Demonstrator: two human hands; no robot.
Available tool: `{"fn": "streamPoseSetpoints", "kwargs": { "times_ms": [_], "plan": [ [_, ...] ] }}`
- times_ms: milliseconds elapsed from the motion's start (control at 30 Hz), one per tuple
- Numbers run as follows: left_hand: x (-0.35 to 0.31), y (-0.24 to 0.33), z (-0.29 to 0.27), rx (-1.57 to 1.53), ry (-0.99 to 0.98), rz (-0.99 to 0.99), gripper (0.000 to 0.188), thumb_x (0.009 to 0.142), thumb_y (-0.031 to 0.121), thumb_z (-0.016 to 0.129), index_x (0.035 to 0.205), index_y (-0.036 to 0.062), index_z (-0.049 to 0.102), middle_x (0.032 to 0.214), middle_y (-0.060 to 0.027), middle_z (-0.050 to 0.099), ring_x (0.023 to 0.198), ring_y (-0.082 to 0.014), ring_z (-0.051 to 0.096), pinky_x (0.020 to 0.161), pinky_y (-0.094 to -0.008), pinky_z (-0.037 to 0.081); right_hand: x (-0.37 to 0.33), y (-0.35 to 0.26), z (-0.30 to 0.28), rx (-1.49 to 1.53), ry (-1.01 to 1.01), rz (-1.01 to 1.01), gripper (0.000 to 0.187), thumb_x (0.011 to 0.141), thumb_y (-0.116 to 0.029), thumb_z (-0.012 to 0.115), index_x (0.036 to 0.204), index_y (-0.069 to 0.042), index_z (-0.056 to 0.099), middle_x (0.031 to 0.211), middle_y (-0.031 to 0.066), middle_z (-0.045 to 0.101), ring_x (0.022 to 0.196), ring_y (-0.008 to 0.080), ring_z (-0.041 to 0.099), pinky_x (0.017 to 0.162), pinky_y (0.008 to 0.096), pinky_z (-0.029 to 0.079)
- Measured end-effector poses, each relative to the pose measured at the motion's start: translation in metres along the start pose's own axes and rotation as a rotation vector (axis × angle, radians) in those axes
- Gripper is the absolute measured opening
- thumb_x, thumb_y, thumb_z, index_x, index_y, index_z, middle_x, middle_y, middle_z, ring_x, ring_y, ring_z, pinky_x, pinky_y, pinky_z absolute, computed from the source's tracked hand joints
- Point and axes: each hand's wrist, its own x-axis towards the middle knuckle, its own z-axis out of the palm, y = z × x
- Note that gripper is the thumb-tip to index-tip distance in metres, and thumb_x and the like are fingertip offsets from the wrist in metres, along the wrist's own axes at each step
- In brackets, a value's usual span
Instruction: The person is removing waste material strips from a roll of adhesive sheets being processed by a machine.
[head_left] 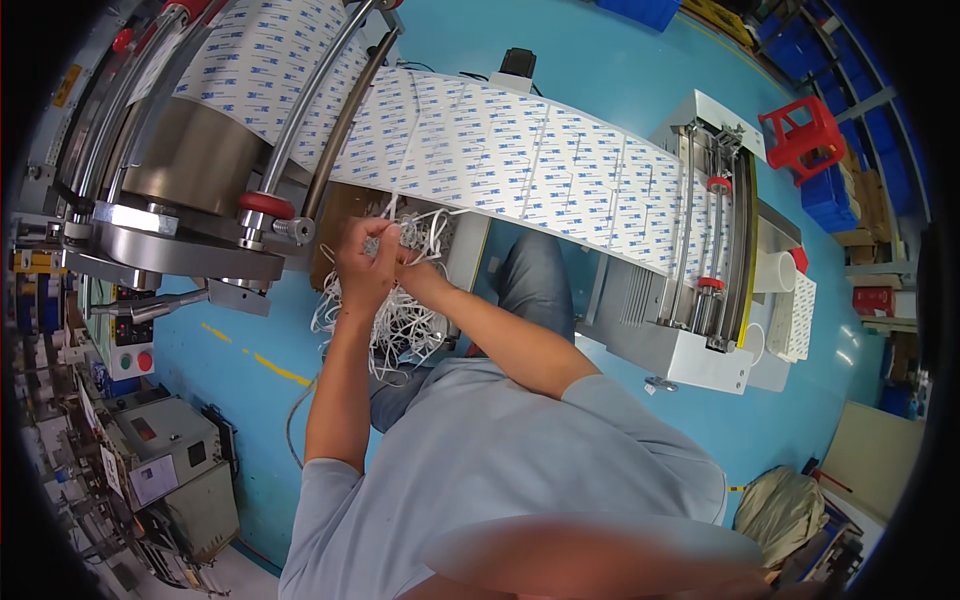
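A broad white web of printed liner (480,140) with blue marks runs across in front of me between two machine parts. From its near edge a thin white strip (407,150) comes down to my hands. My left hand (364,262) is closed in a pinch on that strip, just below the web's edge. Beside it my right hand (422,283) has its fingers curled in and partly hidden by my left hand and loose strips, so what it grips does not show. Under both hands lies a tangled heap of white strips (405,330), partly in a brown cardboard box (345,205).
At the left stands a large metal roller (195,155) with steel bars and red collars. To the right, the web enters a grey machine unit (650,300) with rollers. A red stool (803,138) and blue bins (830,197) are farther right. A control box (130,350) sits lower left.
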Motion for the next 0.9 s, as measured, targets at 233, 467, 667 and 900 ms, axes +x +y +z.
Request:
{"fn": "streamPoseSetpoints", "kwargs": {
  "times_ms": [233,467,667,900],
  "plan": [
    [-0.005,-0.004,-0.020,0.023,-0.003,-0.049,0.010,0.079,0.008,0.063,0.087,0.0037,0.060,0.076,-0.0063,0.056,0.068,-0.0168,0.054,0.064,-0.0279,0.043,0.012,0.024,0.010,-0.130,-0.022,-0.055,0.026,0.093,-0.030,0.046,0.094,-0.007,0.058,0.081,-0.0015,0.058,0.070,0.0074,0.051,0.063,0.0246,0.044],
    [-0.017,0.001,-0.042,0.229,0.025,-0.463,0.024,0.084,0.027,0.061,0.091,0.0044,0.060,0.068,-0.0038,0.058,0.060,-0.0131,0.053,0.058,-0.0264,0.043,0.006,0.045,0.045,-0.462,-0.236,-0.144,0.016,0.087,-0.015,0.051,0.096,-0.004,0.059,0.080,0.0101,0.061,0.075,0.0198,0.059,0.067,0.0323,0.047],
    [-0.026,-0.015,-0.031,0.417,-0.083,-0.426,0.030,0.083,0.030,0.061,0.095,0.0030,0.060,0.077,-0.0083,0.060,0.067,-0.0172,0.056,0.062,-0.0289,0.044,0.008,0.049,0.057,-0.770,-0.408,-0.346,0.018,0.085,-0.016,0.054,0.097,-0.004,0.059,0.096,0.0144,0.061,0.095,0.0230,0.056,0.082,0.0321,0.044],
    [-0.030,-0.014,-0.027,0.481,-0.031,-0.254,0.042,0.082,0.029,0.062,0.112,0.0013,0.052,0.109,-0.0167,0.053,0.098,-0.0261,0.051,0.079,-0.0351,0.044,-0.007,0.034,0.049,-0.693,-0.388,-0.253,0.020,0.085,-0.018,0.052,0.097,-0.003,0.058,0.094,0.0173,0.061,0.096,0.0268,0.057,0.083,0.0349,0.044]
  ]
}}
